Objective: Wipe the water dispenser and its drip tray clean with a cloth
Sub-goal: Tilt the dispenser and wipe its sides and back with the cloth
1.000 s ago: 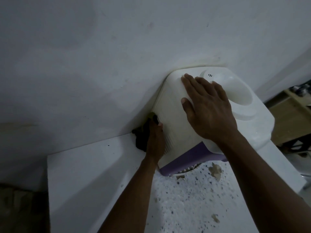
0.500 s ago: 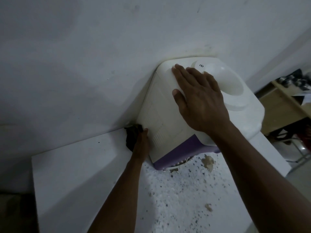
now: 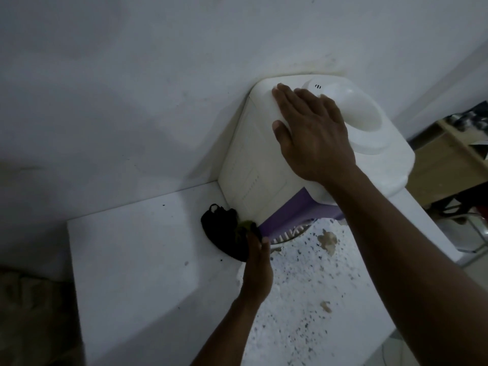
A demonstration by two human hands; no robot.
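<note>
The white water dispenser with a purple front stands on a white counter against the wall. My right hand lies flat on its top, fingers straight, beside the round bottle well. My left hand grips a dark cloth on the counter at the dispenser's lower left corner. The cloth touches the base of the dispenser. A slotted edge of the drip tray shows under the purple front.
The counter in front of the dispenser is speckled with dark spots and a few tan smears. A wooden shelf unit with items stands to the right. The wall runs close behind the dispenser.
My left hand with the cloth has come down the dispenser's left side and out onto the counter at its front corner. My right hand has stayed on the top.
</note>
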